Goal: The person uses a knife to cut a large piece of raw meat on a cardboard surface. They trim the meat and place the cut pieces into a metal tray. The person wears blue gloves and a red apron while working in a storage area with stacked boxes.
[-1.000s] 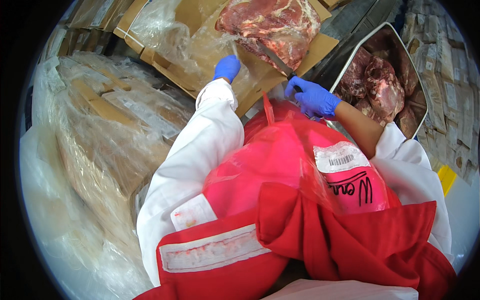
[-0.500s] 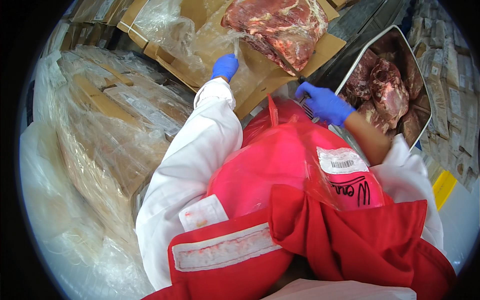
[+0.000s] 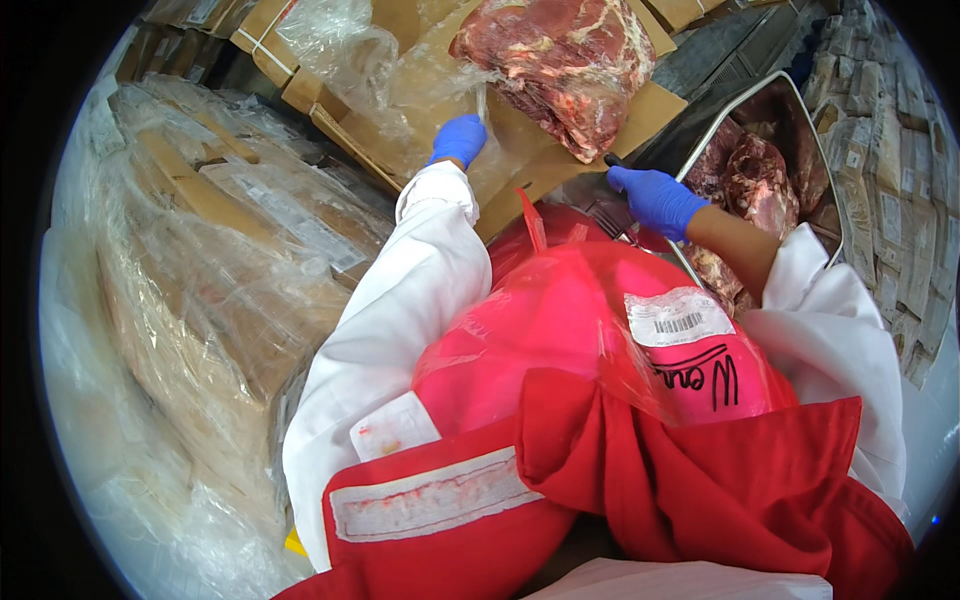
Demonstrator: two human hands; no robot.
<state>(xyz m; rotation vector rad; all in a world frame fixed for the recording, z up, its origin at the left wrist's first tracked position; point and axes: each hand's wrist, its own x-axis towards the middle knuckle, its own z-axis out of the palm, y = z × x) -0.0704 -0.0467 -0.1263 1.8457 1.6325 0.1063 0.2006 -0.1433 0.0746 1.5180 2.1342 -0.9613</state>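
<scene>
A big raw cut of meat (image 3: 560, 65) lies on the opened cardboard box (image 3: 520, 190) in front of me, on clear plastic film (image 3: 350, 60). My left hand (image 3: 459, 139) is closed on a bunched strand of that film at the left of the meat. Just to the right of the box's near flap, my right hand (image 3: 657, 202) is closed around a knife, whose black handle (image 3: 613, 160) pokes out above the thumb. Its blade cannot be made out. Below the right hand is a slotted metallic item (image 3: 612, 218), partly hidden.
On the right a metal bin (image 3: 838, 190) holds several meat pieces (image 3: 762, 185). Film-wrapped cartons (image 3: 220, 250) stand at the left, and stacked boxes (image 3: 890, 190) line the far right. A pink-red plastic apron (image 3: 520, 340) covers my front.
The knife blade, which lay across the meat's near edge, is no longer visible there. My right hand has shifted slightly right and down. My left hand still grips the film.
</scene>
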